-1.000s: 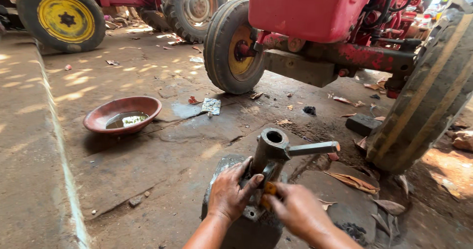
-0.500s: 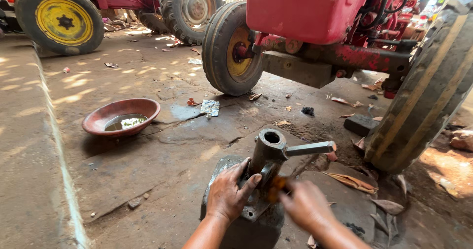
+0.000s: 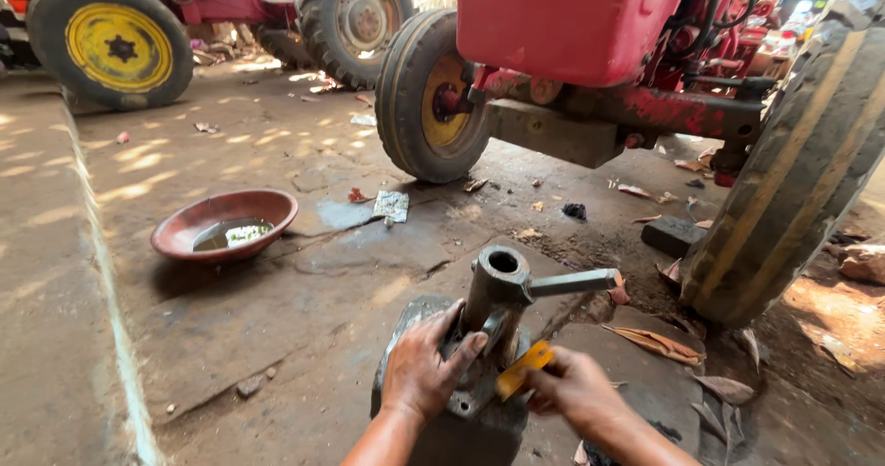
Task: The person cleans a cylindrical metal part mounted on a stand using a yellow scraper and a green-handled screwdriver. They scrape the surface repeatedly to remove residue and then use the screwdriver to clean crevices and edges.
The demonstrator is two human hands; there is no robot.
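1. Presently we find the work midway, by our reading: the grey metal housing stands upright on the concrete floor at near centre, with its hollow steel shaft and side arm in place, and a yellow-handled tool set against the base of the shaft. Whether anything has been loosened or fitted, we cannot tell.
2. What is left, as we judge it: the job at the shaft's base looks unfinished, since both hands are engaged there.
3. Left hand: fingers spread and pressed over the housing's top, fingertips touching the lower shaft; it steadies the part, wrapped on rather than clenched.
4. Right hand: closed around the yellow handle, knuckles up, forearm coming in from the near right; the tool's tip is hidden behind the shaft.
5. Surroundings: 1 red bowl holding dark liquid lies to the far left, well apart; 1 red tractor stands beyond, its front wheel far centre and a large tyre at right; dry leaves lie just beside the housing.
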